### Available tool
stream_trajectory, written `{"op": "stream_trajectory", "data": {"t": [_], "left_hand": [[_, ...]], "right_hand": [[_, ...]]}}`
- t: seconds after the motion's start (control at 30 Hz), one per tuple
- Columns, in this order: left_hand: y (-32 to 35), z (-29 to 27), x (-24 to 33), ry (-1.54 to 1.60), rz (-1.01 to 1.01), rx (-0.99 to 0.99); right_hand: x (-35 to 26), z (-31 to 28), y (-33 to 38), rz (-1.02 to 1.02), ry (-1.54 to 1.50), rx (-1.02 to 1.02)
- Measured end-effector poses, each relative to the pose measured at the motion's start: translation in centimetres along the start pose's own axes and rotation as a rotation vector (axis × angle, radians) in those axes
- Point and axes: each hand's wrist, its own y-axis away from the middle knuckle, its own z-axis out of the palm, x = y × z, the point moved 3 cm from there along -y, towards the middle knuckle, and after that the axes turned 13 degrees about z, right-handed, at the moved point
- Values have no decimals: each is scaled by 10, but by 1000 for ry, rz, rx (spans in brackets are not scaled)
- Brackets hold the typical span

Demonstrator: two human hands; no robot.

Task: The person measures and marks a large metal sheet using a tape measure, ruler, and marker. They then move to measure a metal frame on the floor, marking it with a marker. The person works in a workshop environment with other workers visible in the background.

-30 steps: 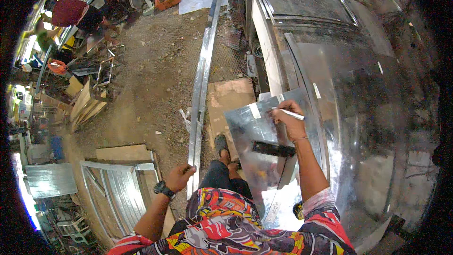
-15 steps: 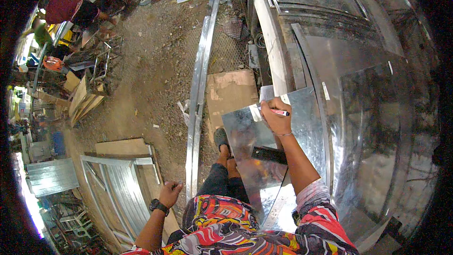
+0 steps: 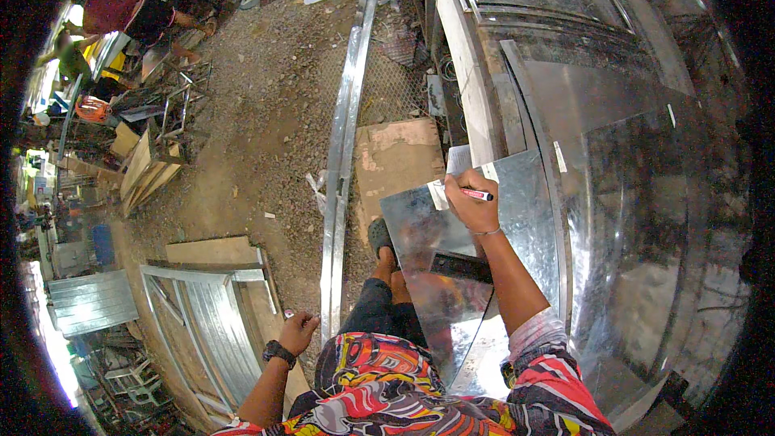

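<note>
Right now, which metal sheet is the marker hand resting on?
The smaller shiny sheet propped across the person's lap, under the right hand with the red marker; the larger sheets lie beyond it on the bench.

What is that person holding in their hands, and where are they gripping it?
The right hand grips a red marker pen around its barrel, over a shiny metal sheet. The left hand holds nothing.

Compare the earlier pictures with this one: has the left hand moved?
Yes. The left hand has dropped away from the long metal rail, lower toward the person's side.

right hand, red marker, metal sheet
</note>
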Motion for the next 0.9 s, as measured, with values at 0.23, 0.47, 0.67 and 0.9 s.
{"op": "stream_trajectory", "data": {"t": [0.23, 0.47, 0.67, 0.9], "left_hand": [[2, 0, -1, -32, -5, -9], [6, 8, -13, -30, 44, 37], [12, 4, -5, -17, 17, 45], [13, 10, -14, -20, 6, 24]], "right_hand": [[-1, 3, -2, -113, -4, 64], [1, -3, -1, -77, 148, 18], [-10, -5, 2, -128, 43, 29], [-4, -4, 0, -127, 76, 24]]}}
